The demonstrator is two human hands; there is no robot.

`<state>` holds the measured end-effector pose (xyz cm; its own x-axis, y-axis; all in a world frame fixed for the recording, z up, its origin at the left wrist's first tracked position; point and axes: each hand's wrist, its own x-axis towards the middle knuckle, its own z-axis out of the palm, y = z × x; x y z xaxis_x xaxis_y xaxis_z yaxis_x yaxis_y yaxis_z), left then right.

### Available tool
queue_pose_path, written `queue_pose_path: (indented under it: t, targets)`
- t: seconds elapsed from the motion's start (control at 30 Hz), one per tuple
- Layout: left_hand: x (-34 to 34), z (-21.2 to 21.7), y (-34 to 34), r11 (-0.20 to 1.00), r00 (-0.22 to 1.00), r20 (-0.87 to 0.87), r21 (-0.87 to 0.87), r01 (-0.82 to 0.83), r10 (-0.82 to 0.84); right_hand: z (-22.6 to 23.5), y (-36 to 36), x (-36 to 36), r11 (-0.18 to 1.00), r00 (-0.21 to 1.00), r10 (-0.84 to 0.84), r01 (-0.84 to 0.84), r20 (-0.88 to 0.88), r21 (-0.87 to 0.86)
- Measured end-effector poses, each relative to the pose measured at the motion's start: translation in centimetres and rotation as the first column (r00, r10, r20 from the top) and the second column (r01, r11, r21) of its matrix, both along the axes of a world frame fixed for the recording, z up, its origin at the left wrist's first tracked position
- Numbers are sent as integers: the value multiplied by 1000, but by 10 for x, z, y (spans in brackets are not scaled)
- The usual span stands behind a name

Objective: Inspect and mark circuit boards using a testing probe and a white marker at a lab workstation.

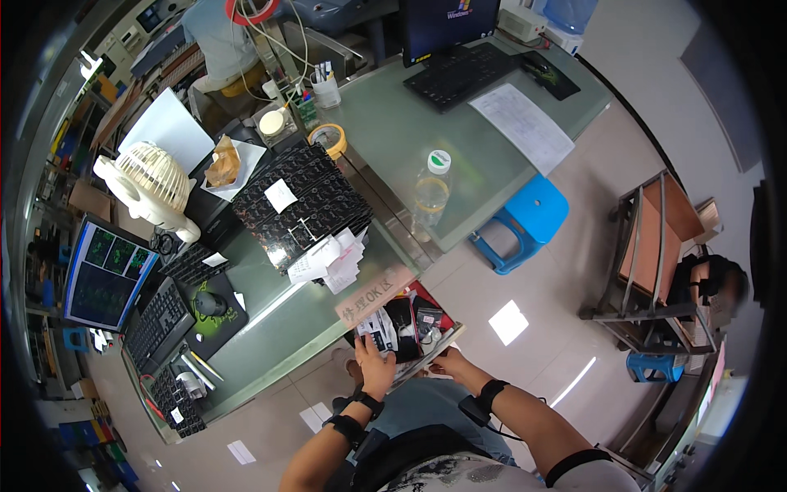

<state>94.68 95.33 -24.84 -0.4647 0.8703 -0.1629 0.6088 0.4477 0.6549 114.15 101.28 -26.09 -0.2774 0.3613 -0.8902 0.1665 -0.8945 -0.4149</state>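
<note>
An open drawer [448, 342] sticks out from the desk in front of me. It holds a black tray with white papers [379, 330], a small clear bag with a dark item [428, 320] and other small things on a red lining. Over the drawer's left end, my left hand [375, 371] has its fingers stretched out, touching or just above the papers. My right hand [456, 366] is at the drawer's front edge, fingers curled against it; their tips are partly hidden. Above the drawer, a pinkish sign strip [375, 297] lies along the desk edge.
On the desk stand stacked black patterned trays [303, 201] with white slips, a cream fan [152, 184], a keyboard [156, 324] and a monitor [109, 271]. A clear bottle [431, 193] stands farther right. A blue stool [525, 221] and a rack cart [652, 254] are on the floor.
</note>
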Motion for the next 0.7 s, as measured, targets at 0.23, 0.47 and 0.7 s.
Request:
queue_pose_path:
  t: [0.23,0.47,0.7]
  targets:
    - [-35,-18,34,921,971,230,-362,147,-65,-1,2,-6,999,999,21,-23,48,22]
    - [-12,61,27,820,775,-306,-40,571,-554,-7,2,3,1000,996,18,-19,83,11]
    - [-26,41,32,696,532,-470,-311,647,-704,-6,1,-7,999,997,34,-34,64,3]
